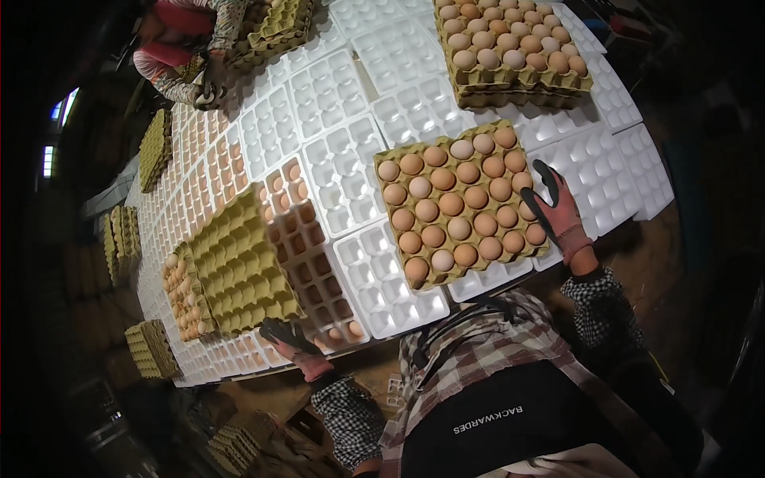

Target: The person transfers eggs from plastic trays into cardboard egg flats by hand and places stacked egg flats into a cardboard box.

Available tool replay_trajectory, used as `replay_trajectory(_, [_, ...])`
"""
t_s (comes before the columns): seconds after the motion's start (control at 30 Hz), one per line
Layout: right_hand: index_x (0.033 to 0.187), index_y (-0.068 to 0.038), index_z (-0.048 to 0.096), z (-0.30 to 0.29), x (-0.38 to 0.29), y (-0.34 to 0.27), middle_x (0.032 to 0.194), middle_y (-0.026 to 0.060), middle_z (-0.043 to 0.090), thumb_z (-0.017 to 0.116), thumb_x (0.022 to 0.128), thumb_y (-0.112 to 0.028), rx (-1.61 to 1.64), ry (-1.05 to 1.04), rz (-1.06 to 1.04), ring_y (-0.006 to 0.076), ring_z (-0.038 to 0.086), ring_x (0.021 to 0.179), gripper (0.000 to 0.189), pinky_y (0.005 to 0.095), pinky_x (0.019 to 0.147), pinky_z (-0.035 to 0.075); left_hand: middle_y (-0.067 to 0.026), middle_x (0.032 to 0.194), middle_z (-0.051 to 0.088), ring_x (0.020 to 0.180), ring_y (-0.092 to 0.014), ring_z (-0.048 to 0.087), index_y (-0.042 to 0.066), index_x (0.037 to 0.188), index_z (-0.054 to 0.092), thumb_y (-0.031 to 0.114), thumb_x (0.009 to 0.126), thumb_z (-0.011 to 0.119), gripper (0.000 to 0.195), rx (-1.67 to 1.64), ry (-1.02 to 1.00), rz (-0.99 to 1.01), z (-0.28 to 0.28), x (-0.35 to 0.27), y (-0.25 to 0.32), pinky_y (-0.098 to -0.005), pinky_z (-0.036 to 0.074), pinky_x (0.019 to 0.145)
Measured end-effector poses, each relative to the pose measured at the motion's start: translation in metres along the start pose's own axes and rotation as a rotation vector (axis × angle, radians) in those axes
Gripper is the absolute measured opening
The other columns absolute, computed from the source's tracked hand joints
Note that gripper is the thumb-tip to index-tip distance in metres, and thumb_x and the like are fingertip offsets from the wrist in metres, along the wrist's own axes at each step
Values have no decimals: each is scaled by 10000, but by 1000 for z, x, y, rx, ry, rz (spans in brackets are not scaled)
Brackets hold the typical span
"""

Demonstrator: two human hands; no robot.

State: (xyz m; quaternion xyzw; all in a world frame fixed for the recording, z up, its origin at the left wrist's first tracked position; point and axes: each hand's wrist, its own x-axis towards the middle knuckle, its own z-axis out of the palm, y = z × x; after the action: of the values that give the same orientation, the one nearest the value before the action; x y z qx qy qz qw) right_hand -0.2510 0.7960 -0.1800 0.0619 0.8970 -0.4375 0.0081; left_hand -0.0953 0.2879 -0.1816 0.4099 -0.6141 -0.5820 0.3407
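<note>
My left hand [291, 345], in a red and black work glove, grips the near edge of an empty yellowish pulp egg tray [245, 269]. That tray is tilted above the packed eggs and casts a shadow beside it. My right hand [557, 209], gloved alike, is at the right edge of a pulp tray full of brown eggs [476, 197]. Its thumb and fingers are apart, the thumb over the outermost eggs. The full tray rests on white plastic egg cartons [391, 281]. Left of it, cartons with eggs in their cups [343, 330] lie partly under the empty tray's shadow.
Stacked full egg trays [514, 54] stand at the back right. A co-worker's gloved hands [209, 89] are at the far left, near another tray stack [275, 30]. A smaller egg-filled tray [182, 293] and stacked empty trays [149, 349] are at left.
</note>
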Motion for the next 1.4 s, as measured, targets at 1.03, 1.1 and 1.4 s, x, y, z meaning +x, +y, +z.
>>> replay_trajectory(1.03, [1379,-162,527,-133,100,79,1358,224,497,774,767,-487,-150,14,64,412,548,1179,736,479,984,477,-83,950,697,854,-149,625,-32,1081,659,105,973,570,196,366,-689,132,257,-248,-31,-309,505,798])
replay_trajectory(1.1, [1387,-158,517,-108,134,64,1357,226,498,784,756,-490,-417,-67,-37,427,553,1158,761,490,987,473,-110,1027,713,922,-171,648,-29,1137,655,117,975,561,238,447,-752,-67,249,-243,-18,-323,510,820])
replay_trajectory(1.4, [1216,-3,607,-108,140,125,1114,58,661,712,901,-150,440,-173,-57,151,610,1001,363,287,879,491,-105,1252,611,1124,-168,602,30,1321,566,116,954,624,381,152,-663,112,223,-257,15,-286,488,933])
